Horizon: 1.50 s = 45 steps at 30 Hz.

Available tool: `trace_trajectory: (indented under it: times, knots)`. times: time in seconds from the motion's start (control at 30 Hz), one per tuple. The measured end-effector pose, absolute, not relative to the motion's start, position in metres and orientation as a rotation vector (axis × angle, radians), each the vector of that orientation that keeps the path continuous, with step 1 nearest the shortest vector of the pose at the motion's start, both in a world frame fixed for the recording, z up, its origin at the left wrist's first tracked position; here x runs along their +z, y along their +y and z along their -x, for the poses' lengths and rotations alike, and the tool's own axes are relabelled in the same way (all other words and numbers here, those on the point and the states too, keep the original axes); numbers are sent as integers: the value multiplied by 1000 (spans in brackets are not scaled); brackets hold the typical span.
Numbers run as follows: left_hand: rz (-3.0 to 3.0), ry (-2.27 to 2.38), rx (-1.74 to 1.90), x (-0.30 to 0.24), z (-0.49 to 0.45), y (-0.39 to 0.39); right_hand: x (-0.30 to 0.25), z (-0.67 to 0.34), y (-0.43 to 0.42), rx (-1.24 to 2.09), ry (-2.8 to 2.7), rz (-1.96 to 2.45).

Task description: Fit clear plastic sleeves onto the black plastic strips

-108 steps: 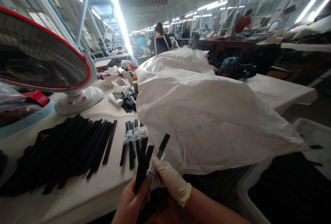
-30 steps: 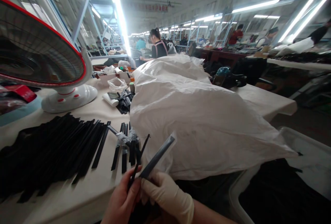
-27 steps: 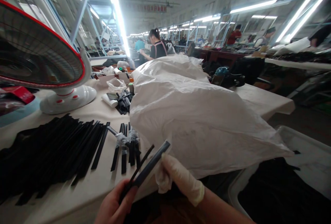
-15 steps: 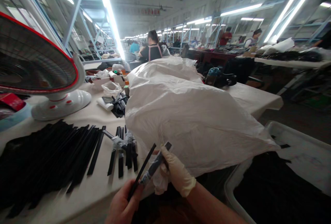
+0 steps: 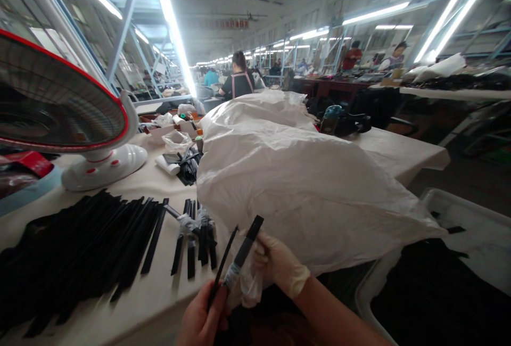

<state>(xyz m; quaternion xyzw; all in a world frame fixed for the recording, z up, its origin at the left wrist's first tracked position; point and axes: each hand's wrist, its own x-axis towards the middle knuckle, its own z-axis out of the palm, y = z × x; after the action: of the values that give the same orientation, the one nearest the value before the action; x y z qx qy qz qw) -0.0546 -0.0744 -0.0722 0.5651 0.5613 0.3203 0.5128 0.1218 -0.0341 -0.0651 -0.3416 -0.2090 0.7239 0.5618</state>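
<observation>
My bare left hand (image 5: 203, 316) is closed around the lower ends of black strips (image 5: 244, 247) held upright at the table's near edge. A thinner strip (image 5: 224, 261) curves beside the wider one. My right hand (image 5: 279, 266), in a white glove, pinches crinkled clear film (image 5: 243, 281) wound round the strips' middle. Just beyond, several film-wrapped bundles (image 5: 195, 231) lie on the table. A broad pile of loose black strips (image 5: 83, 245) spreads to their left.
A big white sack (image 5: 303, 181) fills the table's middle and right. A red-rimmed fan (image 5: 80, 117) stands at the left. Boxes and small items (image 5: 175, 138) sit behind. A white bin (image 5: 459, 261) with black material is at lower right. Other people work at far tables.
My gloved hand has gone round the strips, pulling clear film about their middle. The strips have tipped from slanting to nearly upright, and the camera has shifted slightly.
</observation>
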Motion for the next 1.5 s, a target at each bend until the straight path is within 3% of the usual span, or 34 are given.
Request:
trace_trajectory:
  times: [0.17, 0.37, 0.7, 0.87, 1.07, 1.3, 1.5]
  knots:
    - [-1340, 1193, 739, -61, 45, -71, -69, -84, -47, 1704, -528, 820]
    - [-1191, 1587, 1197, -42, 82, -54, -81, -115, -38, 1513, -497, 987]
    - [-1117, 1603, 1064, -74, 97, 45, -75, -134, -28, 1583, -503, 864]
    - [-1270, 1617, 1057, -57, 104, 4, -73, -136, -21, 1497, -310, 945]
    - [-1275, 1296, 564, -41, 62, -80, -59, -129, -12, 1465, -325, 929]
    - [-1319, 1223, 438, -58, 42, -77, -52, -125, -16, 1157, -559, 1121]
    - [-1219, 1258, 463, -67, 48, -81, -47, -128, -23, 1157, -662, 1100]
